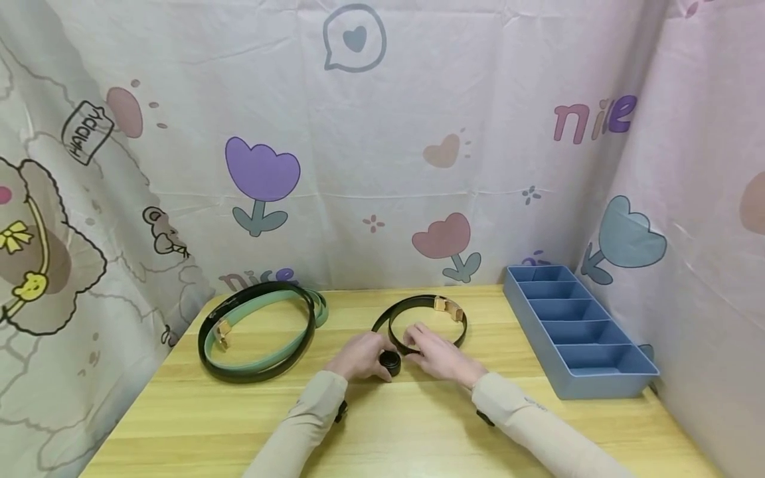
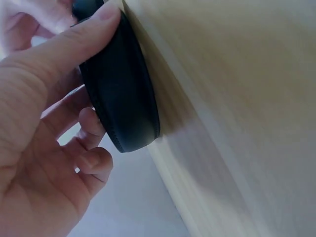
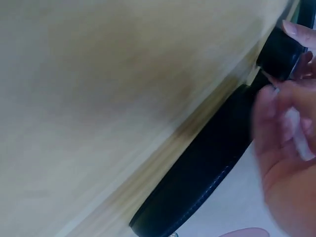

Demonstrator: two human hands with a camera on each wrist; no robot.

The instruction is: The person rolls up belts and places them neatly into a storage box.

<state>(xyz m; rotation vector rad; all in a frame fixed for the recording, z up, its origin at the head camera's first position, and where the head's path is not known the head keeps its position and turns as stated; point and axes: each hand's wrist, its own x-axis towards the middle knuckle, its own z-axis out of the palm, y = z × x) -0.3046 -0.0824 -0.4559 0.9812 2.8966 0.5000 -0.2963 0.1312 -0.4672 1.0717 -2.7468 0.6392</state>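
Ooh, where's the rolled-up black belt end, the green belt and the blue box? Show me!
Rolled-up black belt end (image 1: 390,361): head view, top of the roll.
Green belt (image 1: 255,304): head view, upper part of its loop.
Blue box (image 1: 609,387): head view, front wall.

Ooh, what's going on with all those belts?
A person's left hand is holding a small black coil, which looks like the rolled-up end of a black belt. The right hand is beside that belt's big loose loop, which has a gold buckle. Off to the left lie a green belt and another black one, both looped loosely. On the right sits a blue-gray divided tray.
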